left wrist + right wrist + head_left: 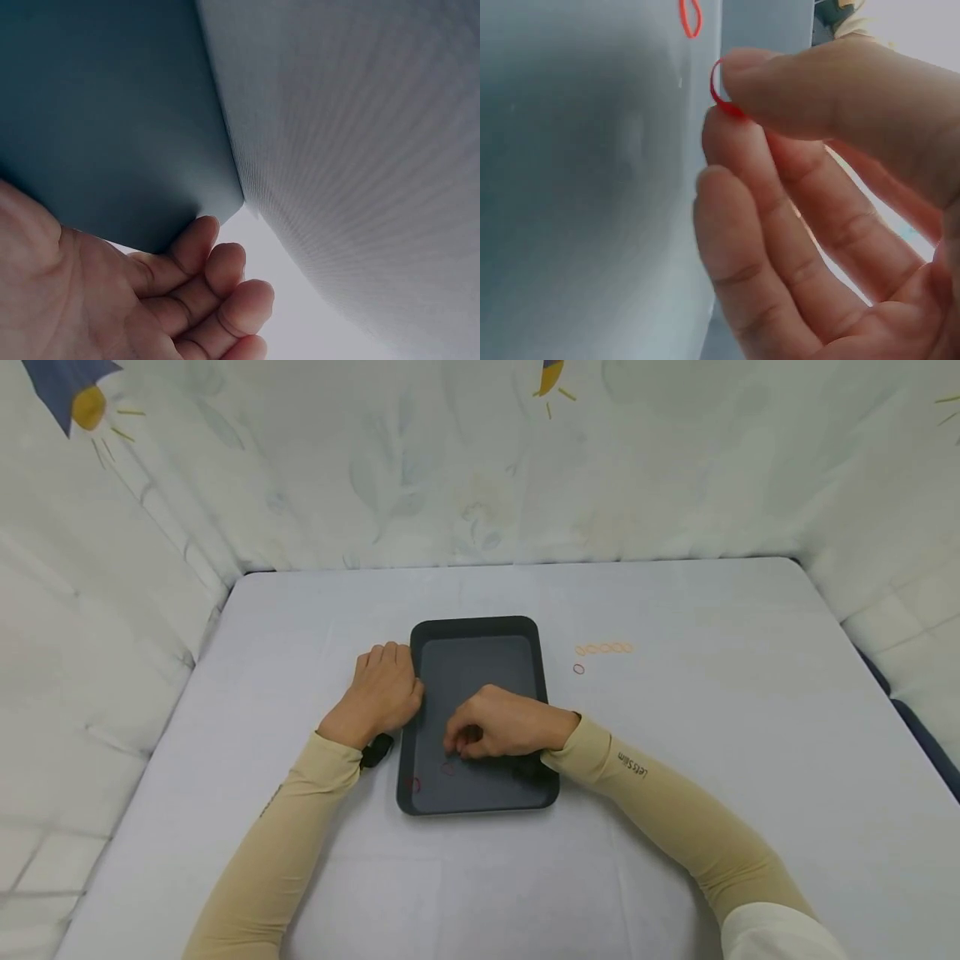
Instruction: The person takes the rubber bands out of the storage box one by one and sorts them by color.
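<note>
A dark grey rectangular tray (pixel 480 664) lies on the white table. My left hand (pixel 384 689) grips its left side, thumb over the rim and fingers (pixel 229 262) curled against the outer wall. Above the tray's near half, my right hand (pixel 498 722) pinches a small red rubber band (pixel 718 94) between thumb and fingertip. Another red band (pixel 691 19) shows on the tray in the right wrist view. From the head, one red ring (pixel 447 768) appears just below the right fingertips, and a further red ring (pixel 414 785) lies by the tray's near left corner.
To the right of the tray, several orange rings (pixel 604 648) lie in a row on the table (pixel 705 710). A single red ring (pixel 578 669) sits just below that row. White patterned curtains (pixel 480 485) hang behind the table and at both sides.
</note>
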Demonstrator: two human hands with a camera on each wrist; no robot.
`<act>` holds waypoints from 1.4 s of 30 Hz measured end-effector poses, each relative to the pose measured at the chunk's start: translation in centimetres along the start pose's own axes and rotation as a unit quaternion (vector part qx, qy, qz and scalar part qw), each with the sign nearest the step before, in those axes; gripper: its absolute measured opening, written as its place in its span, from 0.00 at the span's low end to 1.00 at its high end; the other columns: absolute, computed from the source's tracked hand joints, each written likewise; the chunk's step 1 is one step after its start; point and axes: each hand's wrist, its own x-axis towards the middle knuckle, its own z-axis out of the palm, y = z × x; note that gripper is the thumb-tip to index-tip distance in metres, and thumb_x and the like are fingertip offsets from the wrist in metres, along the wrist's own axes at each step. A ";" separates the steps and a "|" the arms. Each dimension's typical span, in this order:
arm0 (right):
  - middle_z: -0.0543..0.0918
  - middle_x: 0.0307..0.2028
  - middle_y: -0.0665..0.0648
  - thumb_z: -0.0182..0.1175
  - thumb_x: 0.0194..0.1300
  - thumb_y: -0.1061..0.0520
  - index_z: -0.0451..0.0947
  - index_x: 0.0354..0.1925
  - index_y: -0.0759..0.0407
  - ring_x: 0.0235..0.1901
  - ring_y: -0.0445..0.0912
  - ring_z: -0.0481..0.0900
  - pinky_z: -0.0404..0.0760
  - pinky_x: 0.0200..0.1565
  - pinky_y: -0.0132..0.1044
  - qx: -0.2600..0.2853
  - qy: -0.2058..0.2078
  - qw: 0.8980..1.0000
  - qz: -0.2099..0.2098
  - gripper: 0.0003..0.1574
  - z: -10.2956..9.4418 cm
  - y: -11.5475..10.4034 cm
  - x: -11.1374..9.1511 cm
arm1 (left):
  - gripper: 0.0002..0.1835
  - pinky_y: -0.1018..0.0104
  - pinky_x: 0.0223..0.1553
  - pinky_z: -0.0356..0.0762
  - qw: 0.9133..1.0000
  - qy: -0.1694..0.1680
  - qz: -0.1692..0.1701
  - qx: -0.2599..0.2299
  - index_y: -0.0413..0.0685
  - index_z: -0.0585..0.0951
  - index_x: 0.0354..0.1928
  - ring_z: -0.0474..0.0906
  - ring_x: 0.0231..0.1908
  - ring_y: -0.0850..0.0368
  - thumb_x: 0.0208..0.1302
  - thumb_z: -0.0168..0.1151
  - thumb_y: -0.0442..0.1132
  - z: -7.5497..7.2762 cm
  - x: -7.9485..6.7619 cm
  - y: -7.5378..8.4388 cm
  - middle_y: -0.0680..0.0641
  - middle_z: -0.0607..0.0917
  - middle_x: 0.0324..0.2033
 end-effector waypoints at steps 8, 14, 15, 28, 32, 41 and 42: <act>0.92 0.39 0.51 0.70 0.65 0.62 0.89 0.44 0.55 0.36 0.32 0.84 0.83 0.41 0.26 0.021 0.031 0.999 0.002 0.09 -0.9 0.1 -0.5 | 0.14 0.41 0.59 0.65 1.000 -0.002 0.004 0.003 0.33 0.70 0.47 0.68 0.49 0.37 0.75 0.42 0.40 0.3 0.7 -0.1 0.36 0.73 0.43; 0.91 0.39 0.49 0.72 0.64 0.60 0.89 0.44 0.56 0.38 0.33 0.85 0.84 0.44 0.27 0.025 0.068 0.997 -0.003 0.09 -2.1 0.0 -1.2 | 0.15 0.41 0.57 0.66 1.000 0.005 0.011 0.005 0.32 0.70 0.47 0.69 0.49 0.36 0.74 0.42 0.39 0.4 1.1 0.1 0.35 0.73 0.43; 0.91 0.39 0.48 0.72 0.64 0.60 0.90 0.45 0.56 0.38 0.33 0.85 0.84 0.44 0.27 0.025 0.073 0.997 -0.002 0.10 -2.3 0.0 -1.3 | 0.15 0.41 0.57 0.66 1.000 0.007 0.011 0.006 0.32 0.70 0.47 0.69 0.49 0.36 0.74 0.42 0.39 0.4 1.2 0.1 0.35 0.73 0.42; 0.92 0.40 0.53 0.74 0.62 0.61 0.90 0.43 0.53 0.38 0.35 0.88 0.87 0.46 0.32 0.075 0.125 0.989 -0.010 0.10 -4.2 0.7 -3.0 | 0.13 0.43 0.55 0.66 1.000 0.005 0.013 0.007 0.33 0.70 0.44 0.68 0.46 0.38 0.74 0.41 0.39 0.7 1.7 0.0 0.36 0.72 0.41; 0.92 0.39 0.51 0.75 0.60 0.62 0.90 0.42 0.53 0.38 0.37 0.88 0.87 0.46 0.33 0.087 0.154 0.984 -0.006 0.10 -4.4 1.0 -3.4 | 0.13 0.43 0.55 0.65 1.000 0.000 0.011 0.008 0.34 0.70 0.44 0.67 0.46 0.38 0.75 0.40 0.39 0.6 1.9 -0.2 0.36 0.72 0.41; 0.92 0.39 0.52 0.75 0.59 0.62 0.90 0.42 0.52 0.37 0.39 0.89 0.88 0.46 0.36 0.110 0.194 0.975 0.016 0.11 -5.3 1.8 -4.7 | 0.13 0.43 0.55 0.64 1.000 -0.012 0.011 0.004 0.34 0.69 0.44 0.66 0.46 0.39 0.76 0.40 0.39 0.4 2.0 -0.5 0.37 0.71 0.41; 0.92 0.39 0.52 0.75 0.59 0.62 0.90 0.41 0.52 0.37 0.40 0.89 0.88 0.46 0.37 0.114 0.199 0.973 0.019 0.10 -5.4 1.9 -4.9 | 0.13 0.43 0.56 0.64 1.000 -0.014 0.011 0.004 0.34 0.69 0.44 0.66 0.47 0.38 0.75 0.39 0.39 0.4 2.0 -0.6 0.36 0.71 0.41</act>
